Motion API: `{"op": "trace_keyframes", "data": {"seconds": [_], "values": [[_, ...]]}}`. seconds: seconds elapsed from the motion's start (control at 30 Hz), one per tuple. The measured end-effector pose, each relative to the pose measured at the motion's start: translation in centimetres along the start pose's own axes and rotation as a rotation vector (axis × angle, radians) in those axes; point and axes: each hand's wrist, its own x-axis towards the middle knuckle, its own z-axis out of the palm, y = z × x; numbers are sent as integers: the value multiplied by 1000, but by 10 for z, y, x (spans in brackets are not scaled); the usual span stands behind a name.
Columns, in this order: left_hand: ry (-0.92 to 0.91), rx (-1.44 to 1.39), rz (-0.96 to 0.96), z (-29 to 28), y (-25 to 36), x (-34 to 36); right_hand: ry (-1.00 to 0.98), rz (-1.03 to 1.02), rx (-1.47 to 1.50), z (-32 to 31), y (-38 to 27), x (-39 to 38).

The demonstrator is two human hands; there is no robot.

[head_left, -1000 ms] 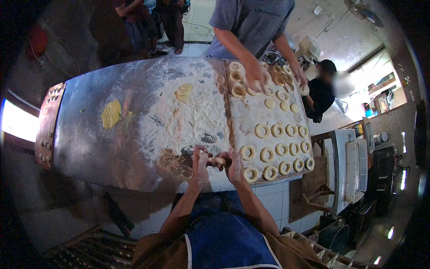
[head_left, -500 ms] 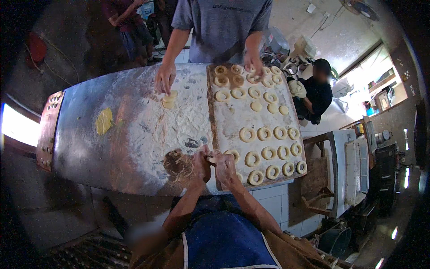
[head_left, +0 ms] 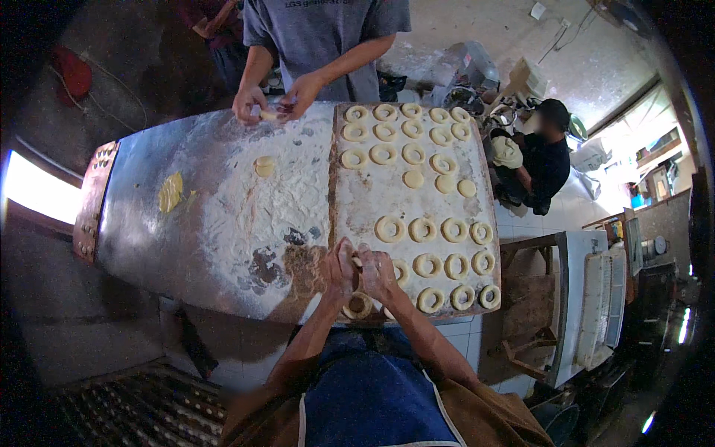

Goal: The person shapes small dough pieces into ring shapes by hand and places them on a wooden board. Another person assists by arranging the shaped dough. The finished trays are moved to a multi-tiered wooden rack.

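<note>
Close together at the near left edge of the board, my left hand (head_left: 340, 270) and my right hand (head_left: 378, 276) are closed on a small piece of pale dough (head_left: 357, 262). Fingers cover most of it, so its shape is hidden. A dough ring (head_left: 357, 305) lies just below my hands, partly in shadow. Rows of dough rings (head_left: 427, 266) fill the near part of the floured board (head_left: 372, 201), right of my hands. More rings (head_left: 383, 154) sit on its far part, with 3 flat dough discs (head_left: 413, 179) in front of them.
Across the table, a co-worker's hands (head_left: 272, 108) hold a piece of dough. Stacked dough discs (head_left: 264, 166) rest on the floured tabletop (head_left: 246, 201), and a yellow lump (head_left: 170, 192) lies farther left. Another person (head_left: 547, 156) is beyond the board's right side.
The co-worker's hands have left the board and the stacked discs and now meet at the far table edge around dough. My hands stay together on their piece. The whole view has shifted slightly.
</note>
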Motion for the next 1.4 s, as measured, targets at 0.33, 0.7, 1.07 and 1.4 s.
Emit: {"op": "trace_keyframes", "data": {"seconds": [0.33, 0.7, 1.07, 1.4], "values": [[266, 17, 90, 46, -9, 17, 76, -199, -91, -30, 14, 12], [338, 686, 400, 42, 29, 36, -27, -412, -75, -47, 0, 45], [30, 1390, 576, 15, 54, 45, 313, -246, -623, -106, 27, 91], [38, 1354, 560, -3, 36, 59, 392, -226, -907, -129, 100, 177]]}}
